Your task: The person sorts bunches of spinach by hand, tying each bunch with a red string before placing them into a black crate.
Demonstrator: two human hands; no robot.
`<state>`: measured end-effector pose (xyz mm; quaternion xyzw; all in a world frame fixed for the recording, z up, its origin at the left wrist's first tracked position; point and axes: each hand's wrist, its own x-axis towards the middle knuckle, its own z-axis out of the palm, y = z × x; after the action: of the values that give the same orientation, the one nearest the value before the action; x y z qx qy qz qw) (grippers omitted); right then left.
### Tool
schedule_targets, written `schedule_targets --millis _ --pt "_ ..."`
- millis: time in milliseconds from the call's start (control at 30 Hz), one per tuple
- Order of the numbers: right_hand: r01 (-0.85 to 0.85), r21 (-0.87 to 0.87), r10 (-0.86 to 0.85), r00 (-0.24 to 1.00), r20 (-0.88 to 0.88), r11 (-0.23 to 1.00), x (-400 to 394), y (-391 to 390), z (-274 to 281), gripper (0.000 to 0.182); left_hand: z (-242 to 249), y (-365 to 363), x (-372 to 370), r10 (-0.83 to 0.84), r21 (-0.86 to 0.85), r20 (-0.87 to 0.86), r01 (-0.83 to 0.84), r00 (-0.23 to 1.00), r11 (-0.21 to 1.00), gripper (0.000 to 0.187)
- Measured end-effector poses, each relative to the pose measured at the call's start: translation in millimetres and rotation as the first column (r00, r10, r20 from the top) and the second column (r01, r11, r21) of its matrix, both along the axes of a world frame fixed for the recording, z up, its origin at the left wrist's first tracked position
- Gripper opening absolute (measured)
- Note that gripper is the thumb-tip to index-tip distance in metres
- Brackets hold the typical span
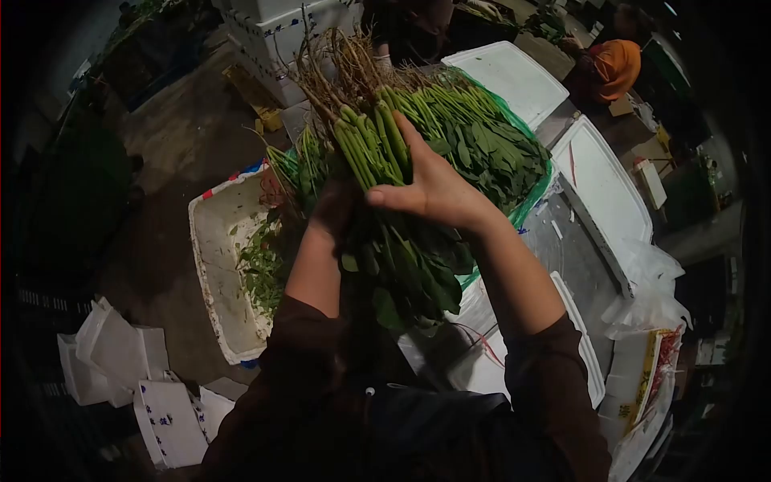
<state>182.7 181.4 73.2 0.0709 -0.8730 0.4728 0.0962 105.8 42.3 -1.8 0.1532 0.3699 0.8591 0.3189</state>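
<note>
My right hand (438, 181) is closed round a bunch of leafy greens (373, 145) with thick green stems, its thumb across the stems. Brown roots spread from the top of the bunch, and its dark leaves hang downward. Against the left side of the same bunch, my left hand (333, 207) lies in shadow and grips it from behind, most of its fingers hidden. Just beyond, a big pile of the same greens (490, 145) rests on green plastic, roots toward the far side.
A dirty white foam box (210, 265) with loose leaves stands at left. White foam lids (606, 193) lean at right near clear plastic bags (650, 289). White foam boxes (269, 36) are stacked at the back. A person in orange (614, 71) is at the far right.
</note>
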Motion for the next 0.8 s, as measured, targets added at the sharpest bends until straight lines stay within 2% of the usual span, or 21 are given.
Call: schedule_targets --millis 33,67,133,167,233,300,367,400,433,467,533,667,733,767,800 --pt "0.051 0.062 -0.051 0.999 -0.002 0.997 -0.7 -1.9 0.5 0.116 -14.9 -0.5 -9.6 -0.101 0.231 -0.022 0.104 0.995 0.968 0.062" --pt "0.052 0.063 -0.052 0.999 -0.007 0.997 -1.4 -2.5 3.0 0.116 -17.7 0.1 -10.7 -0.101 0.232 -0.027 0.105 0.994 0.967 0.062" --pt "0.137 0.092 -0.137 0.991 -0.003 0.986 -2.2 -3.0 8.1 0.121 2.5 0.5 -4.0 -0.050 0.079 -0.060 0.055 0.997 0.995 0.068" --pt "0.141 0.092 -0.141 0.990 -0.010 0.986 -1.3 -2.8 7.9 0.121 2.0 -1.5 -5.0 -0.054 0.079 -0.067 0.059 0.996 0.995 0.068" --pt "0.216 0.134 -0.213 0.976 -0.039 0.967 -3.9 5.3 9.7 0.121 2.3 -1.3 -15.9 -0.161 -0.049 -0.075 0.158 0.984 0.986 0.065" --pt "0.238 0.124 -0.233 0.971 -0.050 0.963 -0.6 12.7 14.8 0.123 8.5 6.9 -14.8 -0.144 -0.045 -0.029 0.142 0.989 0.989 0.058" --pt "0.259 0.108 -0.258 0.966 -0.027 0.960 7.6 18.3 17.0 0.124 -15.4 3.4 -31.4 -0.148 -0.159 -0.189 0.118 0.971 0.980 0.051" --pt "0.270 0.109 -0.271 0.963 -0.008 0.957 10.6 20.0 18.4 0.125 -10.2 5.8 -33.1 -0.166 -0.145 -0.213 0.137 0.963 0.980 0.051" --pt "0.227 0.092 -0.220 0.972 -0.078 0.969 13.8 24.0 19.0 0.120 -7.9 7.5 -33.0 -0.222 -0.128 -0.170 0.202 0.960 0.971 0.049" --pt "0.248 0.089 -0.240 0.967 -0.088 0.965 16.0 28.8 18.8 0.120 -7.2 10.0 -32.5 -0.278 -0.117 -0.120 0.265 0.953 0.957 0.047" --pt "0.100 -0.186 -0.076 0.988 0.133 0.977 17.4 35.3 18.9 0.124 -1.9 14.8 -31.8 -0.325 -0.077 -0.121 0.317 0.938 0.945 0.045" --pt "0.079 -0.210 -0.069 0.996 0.056 0.974 30.9 34.0 21.6 0.125 13.3 15.2 -28.7 -0.399 -0.174 -0.104 0.378 0.911 0.909 0.046" --pt "0.051 -0.084 -0.063 0.987 -0.150 0.995 44.1 26.0 35.4 0.116 31.7 15.0 -17.4 -0.427 -0.190 -0.096 0.405 0.899 0.894 0.045" --pt "0.055 -0.091 -0.069 0.985 -0.158 0.994 52.0 21.5 42.9 0.116 38.9 15.0 -11.3 -0.332 -0.197 -0.329 0.280 0.884 0.940 0.047" --pt "0.142 0.015 -0.138 0.975 -0.173 0.990 61.8 16.5 51.6 0.117 45.9 14.6 -6.7 -0.225 -0.170 -0.544 0.156 0.809 0.973 0.049"
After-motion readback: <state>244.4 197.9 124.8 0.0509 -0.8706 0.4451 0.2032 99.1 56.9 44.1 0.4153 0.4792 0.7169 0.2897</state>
